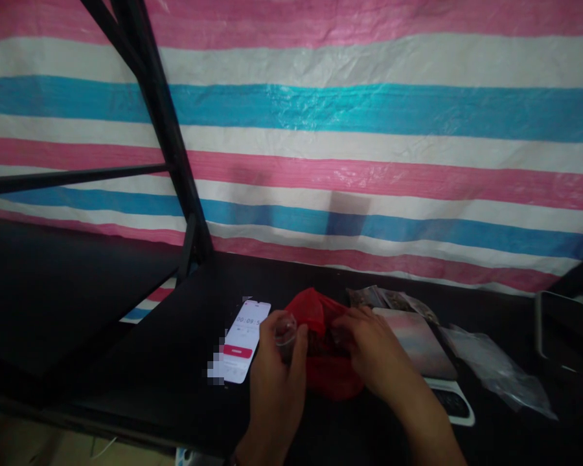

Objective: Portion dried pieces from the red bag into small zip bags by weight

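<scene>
A red plastic bag (333,380) lies open on the black table, with dark loose material (317,343) showing inside. My left hand (278,372) is closed around a small clear plastic bag (285,329), whose rounded mouth faces up beside the red bag. At the right side of the red bag, my right hand (372,349) dips its bent fingers into the opening. The fingertips are in shadow, and what they pinch cannot be made out. Just right of that hand sits a digital scale (425,346) with a silver plate and a white base.
A phone (243,343) showing a running timer lies left of my hands. Filled clear bags (393,299) lie behind the scale, and flat clear plastic bags (495,366) to its right. A pale-framed dark device (566,333) is farther right. A black metal frame (168,142) rises at left.
</scene>
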`<state>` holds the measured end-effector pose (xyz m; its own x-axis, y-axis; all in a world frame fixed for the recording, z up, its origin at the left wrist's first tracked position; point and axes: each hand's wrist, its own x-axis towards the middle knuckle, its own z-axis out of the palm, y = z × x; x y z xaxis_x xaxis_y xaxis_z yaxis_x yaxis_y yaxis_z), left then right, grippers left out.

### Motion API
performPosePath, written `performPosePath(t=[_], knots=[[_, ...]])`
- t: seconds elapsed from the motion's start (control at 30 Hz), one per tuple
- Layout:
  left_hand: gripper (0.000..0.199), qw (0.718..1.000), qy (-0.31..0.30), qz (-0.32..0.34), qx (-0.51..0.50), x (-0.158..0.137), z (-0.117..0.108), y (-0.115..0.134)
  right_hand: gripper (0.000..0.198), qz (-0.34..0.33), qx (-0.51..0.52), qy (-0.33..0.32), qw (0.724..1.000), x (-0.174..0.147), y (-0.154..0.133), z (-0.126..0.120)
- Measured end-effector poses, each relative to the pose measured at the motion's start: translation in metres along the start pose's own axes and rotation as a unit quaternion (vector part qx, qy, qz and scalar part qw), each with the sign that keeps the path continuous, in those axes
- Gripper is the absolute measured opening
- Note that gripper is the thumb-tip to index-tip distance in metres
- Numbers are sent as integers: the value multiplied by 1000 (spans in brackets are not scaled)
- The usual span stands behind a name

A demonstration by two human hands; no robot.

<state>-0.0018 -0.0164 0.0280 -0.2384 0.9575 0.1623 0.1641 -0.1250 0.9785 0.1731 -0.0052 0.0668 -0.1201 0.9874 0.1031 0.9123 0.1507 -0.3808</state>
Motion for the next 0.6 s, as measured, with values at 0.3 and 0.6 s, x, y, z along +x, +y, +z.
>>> performPosePath(t=[0.3, 0.6], knots=[[53, 991, -72, -115, 20, -15, -1, 0, 51, 25, -61, 9, 998, 17, -7, 18], [58, 981, 37, -145, -120, 9, 1, 0, 56, -49, 88, -30, 994, 17, -3, 21]])
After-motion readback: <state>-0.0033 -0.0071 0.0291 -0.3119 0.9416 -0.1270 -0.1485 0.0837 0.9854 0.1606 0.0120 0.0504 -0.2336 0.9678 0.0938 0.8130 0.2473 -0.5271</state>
